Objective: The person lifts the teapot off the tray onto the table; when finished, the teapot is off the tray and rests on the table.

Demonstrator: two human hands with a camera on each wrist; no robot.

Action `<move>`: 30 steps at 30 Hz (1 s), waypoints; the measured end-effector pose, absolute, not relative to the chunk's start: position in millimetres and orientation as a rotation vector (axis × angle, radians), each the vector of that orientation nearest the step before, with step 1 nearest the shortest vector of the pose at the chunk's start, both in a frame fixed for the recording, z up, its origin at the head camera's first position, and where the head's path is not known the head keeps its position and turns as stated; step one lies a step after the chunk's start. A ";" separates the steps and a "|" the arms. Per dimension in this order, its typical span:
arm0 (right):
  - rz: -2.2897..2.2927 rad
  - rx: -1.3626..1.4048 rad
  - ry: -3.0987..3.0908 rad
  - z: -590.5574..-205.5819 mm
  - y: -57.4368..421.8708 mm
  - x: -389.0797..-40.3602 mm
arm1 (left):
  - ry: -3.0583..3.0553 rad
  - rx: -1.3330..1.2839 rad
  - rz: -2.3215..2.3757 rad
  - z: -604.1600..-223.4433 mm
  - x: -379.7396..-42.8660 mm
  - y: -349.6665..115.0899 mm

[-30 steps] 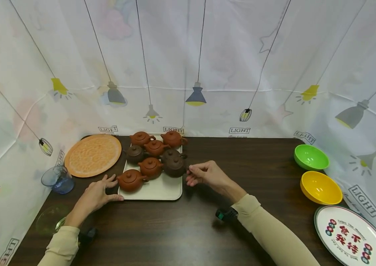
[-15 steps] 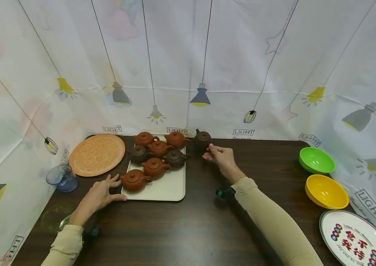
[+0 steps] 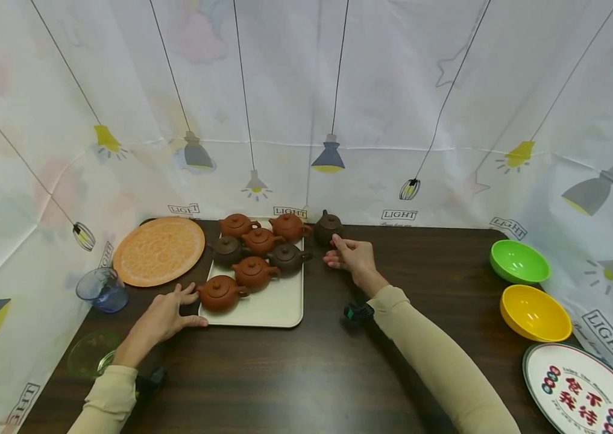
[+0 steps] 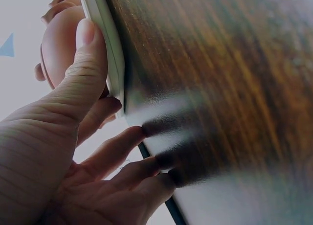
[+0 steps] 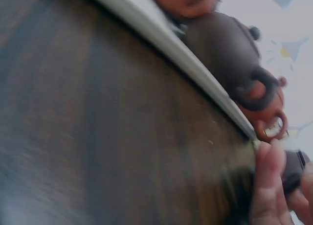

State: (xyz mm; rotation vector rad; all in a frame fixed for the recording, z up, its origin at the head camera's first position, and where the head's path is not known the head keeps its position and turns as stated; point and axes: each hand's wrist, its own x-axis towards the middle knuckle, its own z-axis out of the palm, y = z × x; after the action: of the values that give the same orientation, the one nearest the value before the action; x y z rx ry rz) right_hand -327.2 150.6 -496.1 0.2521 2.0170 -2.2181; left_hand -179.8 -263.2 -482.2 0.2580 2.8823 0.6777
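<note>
While pinching one dark teapot [image 3: 326, 225] in the right hand [image 3: 356, 259], at upper centre of the frame just right of the cream tray [image 3: 280, 306], touches the tray's lower-left corner with the loosely spread left hand [image 3: 158, 317].

The boxed word "LIGHT" is repeating across the white backdrop [image 3: 382, 72]: three labels [image 3: 290, 213] are lining up around mid-frame, a fourth label [image 3: 509, 228] is tilting farther right, and a larger label [image 3: 610, 336] is slanting down the right edge. A steep label [image 3: 106, 254] is standing at left, and a partly legible label [image 3: 23, 404] is climbing the lower left. At lower right, a plate [image 3: 583, 392] is carrying, as far as the soft focus allows, red characters [image 3: 572, 386] reading "食不我待," with small lettering [image 3: 577, 372] starting "Enjoy The" curving above.
</note>
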 end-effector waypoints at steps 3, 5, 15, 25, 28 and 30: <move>-2.260 0.242 2.214 -494.2 143.4 -318.0 | 2.890 0.276 0.670 -479.7 -184.3 -261.1; -2.289 0.242 2.369 -490.1 132.3 -307.7 | 2.889 0.286 0.670 -478.6 -187.0 -259.1; -1.773 -0.487 2.214 -466.0 34.5 -230.4 | 2.878 0.254 0.663 -483.3 -178.9 -261.9; -1.458 -0.548 2.262 -472.9 -2.8 -211.8 | 2.858 0.219 0.656 -486.3 -177.3 -261.6; -1.506 -0.441 2.125 -475.0 -3.2 -215.0 | 2.856 0.215 0.649 -486.3 -177.9 -261.0; -1.550 -0.388 2.007 -476.6 -2.7 -217.0 | 2.859 0.225 0.654 -486.1 -178.3 -260.2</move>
State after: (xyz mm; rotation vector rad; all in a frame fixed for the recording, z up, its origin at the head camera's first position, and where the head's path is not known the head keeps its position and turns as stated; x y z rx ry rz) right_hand -217.0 -2.7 -476.6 -0.3884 2.0074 -1.5496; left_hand -178.3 -260.2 -486.1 0.2254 2.8588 0.6537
